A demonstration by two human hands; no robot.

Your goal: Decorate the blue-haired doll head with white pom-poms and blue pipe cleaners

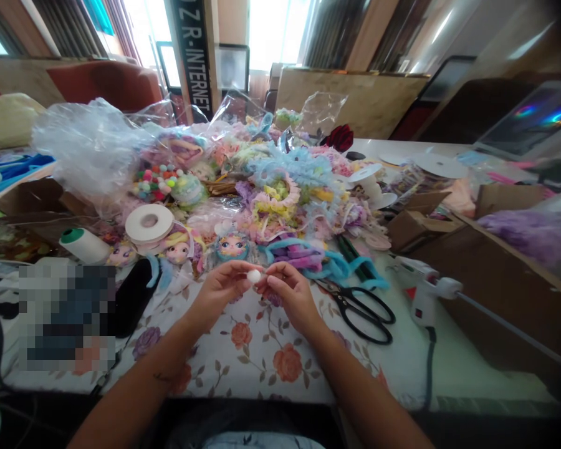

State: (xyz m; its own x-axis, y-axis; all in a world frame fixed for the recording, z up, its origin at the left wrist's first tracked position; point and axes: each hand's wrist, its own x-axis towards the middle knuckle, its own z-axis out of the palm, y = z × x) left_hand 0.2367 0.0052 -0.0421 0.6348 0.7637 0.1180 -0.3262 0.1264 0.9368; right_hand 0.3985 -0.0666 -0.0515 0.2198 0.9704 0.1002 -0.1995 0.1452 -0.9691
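My left hand [224, 290] pinches a small white ball [254, 276] between thumb and fingertips, just above the floral cloth. Close beside it, my right hand [292, 292] is closed in a pinch at the ball's right side; what lies between its fingertips is too small to make out. Just beyond the hands rests a doll head [232, 247] with large painted eyes and blue trim. To its right lie fuzzy purple and blue strips [303, 255]. Black-handled scissors [362, 312] lie right of my right hand.
A white glue gun [423, 290] stands at right before a cardboard box [490, 293]. A ribbon spool [149, 223], thread cone [81, 244] and black pouch [133, 296] are at left. Across the back, a heap of lace trims [299, 171] sits beside a clear plastic bag [88, 146].
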